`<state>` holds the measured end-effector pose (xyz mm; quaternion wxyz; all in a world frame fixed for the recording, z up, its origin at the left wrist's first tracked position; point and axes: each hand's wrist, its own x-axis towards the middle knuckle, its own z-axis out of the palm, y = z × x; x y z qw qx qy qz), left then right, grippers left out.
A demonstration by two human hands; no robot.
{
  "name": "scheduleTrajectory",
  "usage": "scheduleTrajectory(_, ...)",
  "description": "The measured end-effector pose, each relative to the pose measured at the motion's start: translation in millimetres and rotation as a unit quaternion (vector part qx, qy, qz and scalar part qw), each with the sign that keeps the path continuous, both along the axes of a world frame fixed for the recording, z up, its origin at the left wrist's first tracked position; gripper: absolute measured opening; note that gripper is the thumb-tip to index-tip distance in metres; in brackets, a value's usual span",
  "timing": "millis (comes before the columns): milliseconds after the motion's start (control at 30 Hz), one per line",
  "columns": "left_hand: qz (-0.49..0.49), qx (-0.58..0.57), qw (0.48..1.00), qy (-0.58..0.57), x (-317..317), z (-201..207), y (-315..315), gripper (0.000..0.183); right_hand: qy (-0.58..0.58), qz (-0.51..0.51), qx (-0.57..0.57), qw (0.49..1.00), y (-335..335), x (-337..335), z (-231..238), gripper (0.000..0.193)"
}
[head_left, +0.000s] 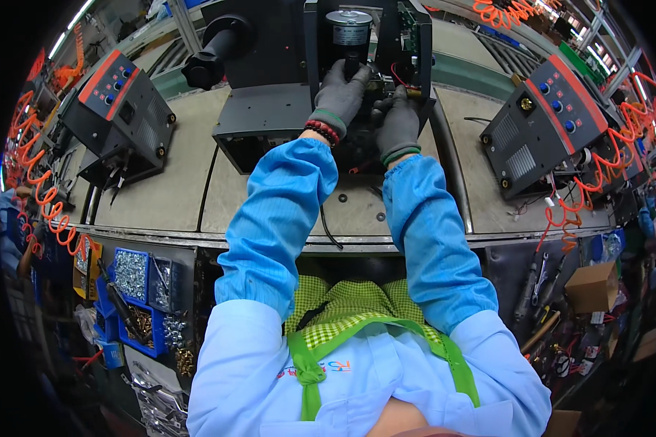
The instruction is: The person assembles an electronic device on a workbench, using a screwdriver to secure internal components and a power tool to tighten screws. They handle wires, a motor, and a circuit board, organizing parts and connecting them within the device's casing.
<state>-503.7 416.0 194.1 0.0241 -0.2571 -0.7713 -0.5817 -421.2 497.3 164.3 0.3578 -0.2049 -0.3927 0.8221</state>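
A brown cardboard box (pixel 592 287) is sitting low right. The gloved left hand (pixel 340 93) is gripping a black cylindrical motor (pixel 348 36); the right hand (pixel 397 122) is resting curled on the open black machine chassis (pixel 404 44).

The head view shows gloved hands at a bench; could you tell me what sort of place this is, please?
Probably an electronics assembly line. Both gloved hands, left hand and right hand, work inside an open black chassis; finished black units wait alongside, with blue screw bins and coiled orange air hoses.

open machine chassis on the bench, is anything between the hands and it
Nothing visible. Both gloved hands, left hand and right hand, are already inside the open chassis, the left just below its grey cylindrical motor.
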Motion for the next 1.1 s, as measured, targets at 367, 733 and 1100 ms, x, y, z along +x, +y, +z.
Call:
scheduleTrajectory(367,-0.023,0.065,0.998,-0.003,-1.1,-5.4,1.4,0.033,-0.061,-0.021,0.116,0.991,-16.9,12.1,6.5,0.031)
scheduleTrajectory(733,0.009,0.014,1.000,0.014,-0.8,-7.7,-0.3,0.049,-0.128,-0.117,0.335,0.926,-5.3,3.1,-15.0,0.031)
scheduleTrajectory(1100,0.015,0.050,0.998,0.023,-0.2,-6.7,5.5,0.037,-0.194,-0.134,0.376,0.896,0.4,13.5,1.6,0.033)
